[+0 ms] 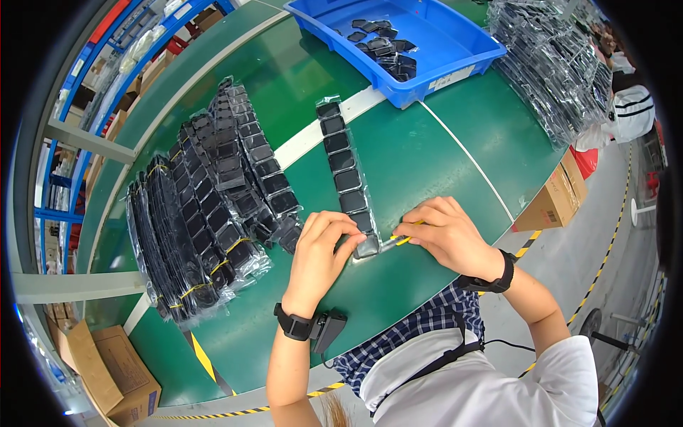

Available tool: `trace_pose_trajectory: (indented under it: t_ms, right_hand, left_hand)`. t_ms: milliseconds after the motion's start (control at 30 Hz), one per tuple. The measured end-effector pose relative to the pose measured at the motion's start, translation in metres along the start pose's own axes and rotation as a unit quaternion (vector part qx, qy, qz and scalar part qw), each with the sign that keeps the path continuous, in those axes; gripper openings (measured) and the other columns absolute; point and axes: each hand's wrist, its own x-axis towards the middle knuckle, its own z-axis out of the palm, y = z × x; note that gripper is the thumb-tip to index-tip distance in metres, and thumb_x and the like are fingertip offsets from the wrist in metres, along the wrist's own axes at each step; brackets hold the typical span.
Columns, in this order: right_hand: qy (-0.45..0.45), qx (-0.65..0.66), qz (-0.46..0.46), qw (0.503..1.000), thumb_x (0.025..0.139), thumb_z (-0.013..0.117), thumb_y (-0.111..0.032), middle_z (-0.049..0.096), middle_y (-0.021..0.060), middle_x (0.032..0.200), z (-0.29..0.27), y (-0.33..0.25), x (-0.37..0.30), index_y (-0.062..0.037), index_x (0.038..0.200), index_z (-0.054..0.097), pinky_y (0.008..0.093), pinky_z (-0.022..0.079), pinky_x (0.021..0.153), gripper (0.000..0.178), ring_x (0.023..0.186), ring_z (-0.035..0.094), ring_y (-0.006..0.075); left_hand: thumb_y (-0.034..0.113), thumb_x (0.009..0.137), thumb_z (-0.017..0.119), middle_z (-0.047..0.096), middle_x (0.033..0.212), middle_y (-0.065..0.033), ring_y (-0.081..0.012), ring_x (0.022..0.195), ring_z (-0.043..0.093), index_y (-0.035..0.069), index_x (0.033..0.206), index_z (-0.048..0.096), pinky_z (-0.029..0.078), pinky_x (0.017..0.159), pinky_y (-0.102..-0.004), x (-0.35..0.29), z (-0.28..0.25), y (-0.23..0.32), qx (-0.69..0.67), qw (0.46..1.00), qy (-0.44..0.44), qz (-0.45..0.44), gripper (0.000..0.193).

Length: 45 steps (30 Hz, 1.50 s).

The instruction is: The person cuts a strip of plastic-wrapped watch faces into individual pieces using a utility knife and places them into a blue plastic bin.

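Observation:
A long clear plastic strip of black rounded-square pieces (343,159) lies on the green table, running away from me. My left hand (321,249) pinches the near end of this strip between thumb and fingers. The last piece there (366,245) looks paler and shiny. In my right hand (449,235), closed fingers hold a thin yellow tool (407,240). Its grey tip points left and reaches the strip's near end; its exact kind I cannot make out.
Bundled strips of black pieces (206,192) are piled on the left. At the far side stands a blue bin (455,43) with loose black pieces (384,48). Stacked plastic-wrapped strips (551,71) lie at the far right. Cardboard boxes (558,196) stand beyond the table's edges.

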Motion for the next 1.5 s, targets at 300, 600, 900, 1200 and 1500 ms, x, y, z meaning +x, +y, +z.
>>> trace_pose_trajectory:
  t_ms: [300, 600, 900, 1200, 1500]
  right_hand:
    - [0.031, 0.024, 0.068, 0.997, 0.082, 0.078, -0.004, 0.066, 0.0016, 0.111, -0.030, 0.007, -0.033, -0.0121, 0.115, 0.076, 0.0381, 0.048, 0.092, 0.034, 0.106, 0.059, 0.0250]
    - [0.068, -0.001, 0.129, 0.989, 0.084, 0.078, -0.003, 0.066, 0.0045, 0.109, -0.014, -0.012, 0.000, -0.0102, 0.117, 0.075, 0.0380, 0.052, 0.088, 0.034, 0.102, 0.061, 0.0266]
    - [0.033, 0.046, 0.081, 0.995, 0.084, 0.078, -0.004, 0.066, 0.0039, 0.110, -0.004, -0.003, 0.003, -0.0109, 0.114, 0.076, 0.0387, 0.051, 0.090, 0.032, 0.103, 0.061, 0.0268]
    - [0.013, 0.052, 0.063, 0.997, 0.084, 0.078, -0.004, 0.067, 0.0036, 0.110, -0.004, -0.003, 0.003, -0.0118, 0.114, 0.077, 0.0396, 0.050, 0.093, 0.031, 0.106, 0.061, 0.0269]
    - [0.001, 0.068, 0.069, 0.995, 0.083, 0.079, -0.004, 0.067, 0.0034, 0.110, -0.006, 0.003, -0.002, -0.0129, 0.114, 0.078, 0.0391, 0.050, 0.093, 0.032, 0.105, 0.061, 0.0263]
  left_hand:
    - [0.009, 0.078, 0.087, 0.071, 0.105, -0.0070, -0.0268, 0.100, 0.065, 0.004, 0.089, 0.072, 0.052, 0.087, -0.0382, -0.006, -0.018, 0.003, 0.012, 0.999, 0.035, -0.009, 0.019]
    - [0.021, 0.080, 0.084, 0.068, 0.105, 0.0027, -0.0205, 0.106, 0.061, 0.015, 0.096, 0.077, 0.044, 0.086, -0.0394, -0.006, -0.025, 0.029, 0.193, 0.978, -0.028, 0.069, 0.018]
    - [0.022, 0.079, 0.086, 0.068, 0.101, 0.0030, -0.0209, 0.098, 0.062, 0.015, 0.095, 0.080, 0.044, 0.083, -0.0375, 0.002, -0.012, 0.020, 0.110, 0.986, -0.021, 0.126, 0.018]
    - [0.019, 0.080, 0.085, 0.070, 0.101, 0.0006, -0.0222, 0.101, 0.064, 0.012, 0.093, 0.078, 0.047, 0.088, -0.0382, 0.017, 0.000, 0.002, 0.070, 0.995, -0.048, 0.052, 0.016]
    - [0.021, 0.085, 0.080, 0.072, 0.109, 0.0048, -0.0183, 0.113, 0.065, 0.015, 0.092, 0.078, 0.045, 0.090, -0.0366, 0.018, 0.006, -0.007, 0.053, 0.989, -0.035, 0.130, 0.010]
